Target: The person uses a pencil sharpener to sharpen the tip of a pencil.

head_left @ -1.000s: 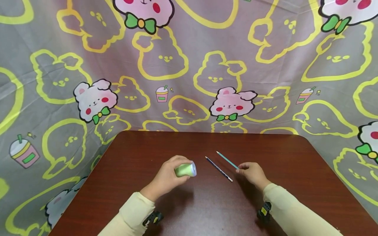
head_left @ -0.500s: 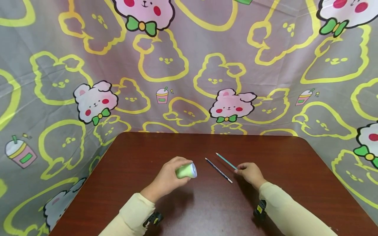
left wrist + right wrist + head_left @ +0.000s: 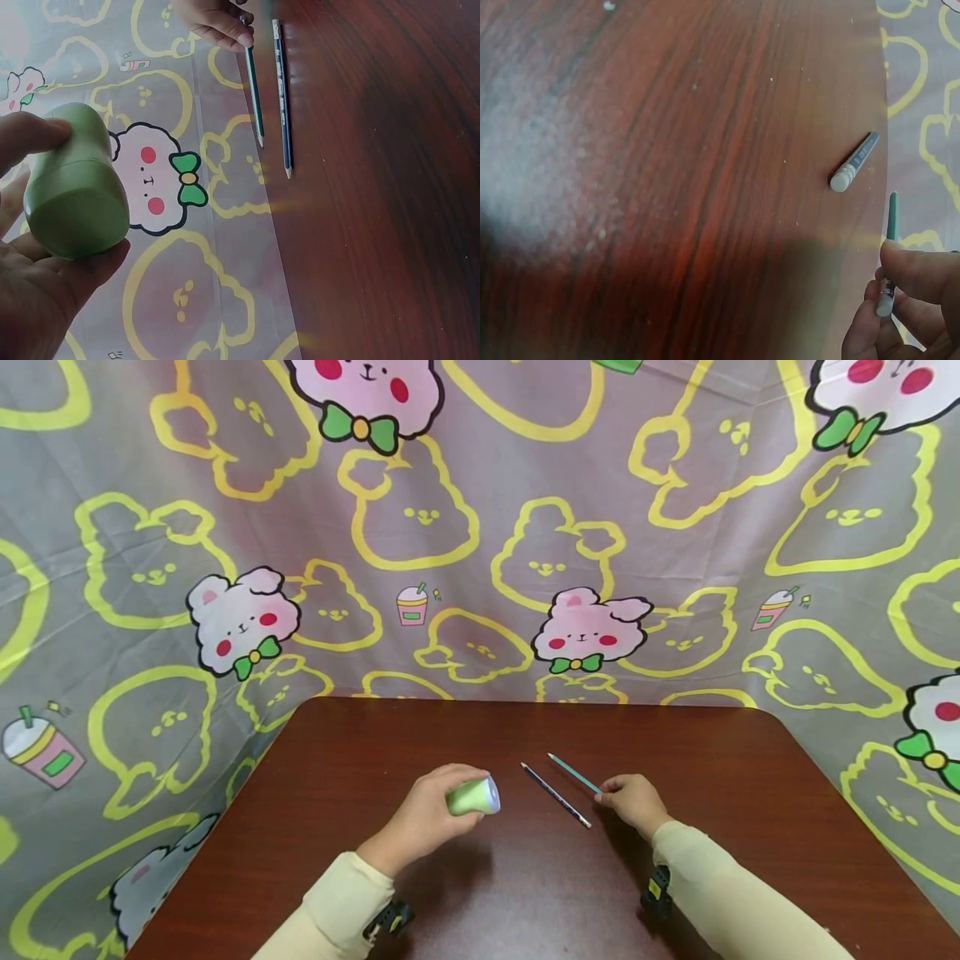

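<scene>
My left hand [image 3: 423, 818] grips a light green cylinder [image 3: 468, 796] with a pale bluish-white end that faces right and bears a small round mark. It is held above the table; in the left wrist view the green cylinder [image 3: 79, 184] shows its smooth rounded other end. With thumb and fingers, my right hand [image 3: 636, 802] pinches a teal pencil [image 3: 576, 773] near its eraser end, the point directed away to the left. A dark blue patterned pencil [image 3: 557, 795] lies on the table between the hands, its white eraser end [image 3: 841, 181] towards me.
The brown wooden table [image 3: 420, 727] has rounded far corners. Behind and beside it hangs a grey curtain [image 3: 480, 585] printed with yellow outlines and rabbit faces. Each wrist carries a small black device, such as the left wrist device [image 3: 388, 918].
My right wrist has shifted slightly left, and the teal pencil has come a little nearer with it. The left hand keeps its hold on the green cylinder. The head view has tilted slightly.
</scene>
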Motion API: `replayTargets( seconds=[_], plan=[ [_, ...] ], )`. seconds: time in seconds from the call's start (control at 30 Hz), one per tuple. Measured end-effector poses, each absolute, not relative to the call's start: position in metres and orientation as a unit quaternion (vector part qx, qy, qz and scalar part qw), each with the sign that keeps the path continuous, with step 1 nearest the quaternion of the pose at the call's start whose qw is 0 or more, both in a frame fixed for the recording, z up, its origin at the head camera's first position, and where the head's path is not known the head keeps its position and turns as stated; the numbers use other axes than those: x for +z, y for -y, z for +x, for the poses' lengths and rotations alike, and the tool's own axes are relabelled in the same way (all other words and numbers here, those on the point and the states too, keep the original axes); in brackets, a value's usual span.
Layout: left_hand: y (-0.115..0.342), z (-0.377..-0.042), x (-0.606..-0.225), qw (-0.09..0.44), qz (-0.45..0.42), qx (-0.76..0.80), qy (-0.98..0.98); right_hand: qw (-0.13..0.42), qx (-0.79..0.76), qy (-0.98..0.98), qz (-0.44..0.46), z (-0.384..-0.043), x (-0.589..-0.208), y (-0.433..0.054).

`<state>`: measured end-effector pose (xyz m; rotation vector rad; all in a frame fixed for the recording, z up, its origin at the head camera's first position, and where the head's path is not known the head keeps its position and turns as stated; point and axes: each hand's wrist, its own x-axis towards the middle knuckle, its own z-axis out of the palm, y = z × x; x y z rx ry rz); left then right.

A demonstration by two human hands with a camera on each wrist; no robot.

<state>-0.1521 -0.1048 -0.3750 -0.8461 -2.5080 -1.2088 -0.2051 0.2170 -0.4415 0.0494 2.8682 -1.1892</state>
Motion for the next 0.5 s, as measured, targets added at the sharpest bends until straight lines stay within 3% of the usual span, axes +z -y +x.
replayTargets(
  seconds=[0.5],
  plan=[
    [0.1051,-0.1536,-0.3762,0.113,-0.285,-0.418,0.855,0.032,-0.318,-0.947,0.007,-0.2072,-0.4397,-0.2157]
  ],
)
